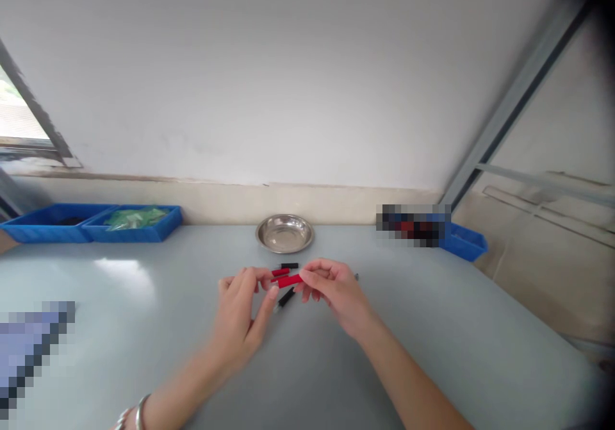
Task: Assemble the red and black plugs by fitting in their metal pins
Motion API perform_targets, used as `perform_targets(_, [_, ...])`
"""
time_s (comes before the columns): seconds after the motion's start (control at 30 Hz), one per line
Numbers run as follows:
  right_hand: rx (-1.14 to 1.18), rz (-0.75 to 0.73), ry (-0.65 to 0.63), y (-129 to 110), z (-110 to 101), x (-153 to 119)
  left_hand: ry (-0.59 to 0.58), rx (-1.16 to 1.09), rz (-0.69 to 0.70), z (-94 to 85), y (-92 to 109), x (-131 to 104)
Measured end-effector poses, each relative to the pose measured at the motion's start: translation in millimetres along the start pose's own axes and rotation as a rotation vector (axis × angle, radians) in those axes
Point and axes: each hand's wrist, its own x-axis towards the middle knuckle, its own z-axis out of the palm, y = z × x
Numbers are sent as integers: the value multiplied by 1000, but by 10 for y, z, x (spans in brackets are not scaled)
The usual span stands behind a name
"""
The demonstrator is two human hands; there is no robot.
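My right hand [336, 289] pinches a red pen-like tube [289, 281] between thumb and fingers; its thinner end points left. My left hand [243, 308] is at that thin end, thumb and index finger apart on either side of it. Whether they touch it is hard to make out. Behind my hands, another red pen-like piece [281, 272] lies on the table near a black one [289, 266]. A second black piece [286, 298] with a pale tip lies slantwise between my hands. A small grey tip [356, 277] shows beyond my right hand.
On the grey table [158, 327], a round steel dish [284, 234] stands near the wall. Two blue trays [158, 230] are at the back left, one with green plastic wrapping. A blue bin [464, 243] and a blurred-out item [413, 226] sit back right. Another blurred-out item [29, 347] lies at left.
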Motion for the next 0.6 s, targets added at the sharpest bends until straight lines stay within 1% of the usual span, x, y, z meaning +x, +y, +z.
perform_targets(0.17, [-18, 0, 41, -3, 5, 3, -30, 2, -39, 11, -5, 7])
perform_targets(0.43, [-24, 10, 36, -11, 24, 9, -102, -3, -52, 11, -4, 20])
perform_targets(0.6, [-47, 15, 42, -3, 33, 16, -111, 10, -48, 22, -11, 13])
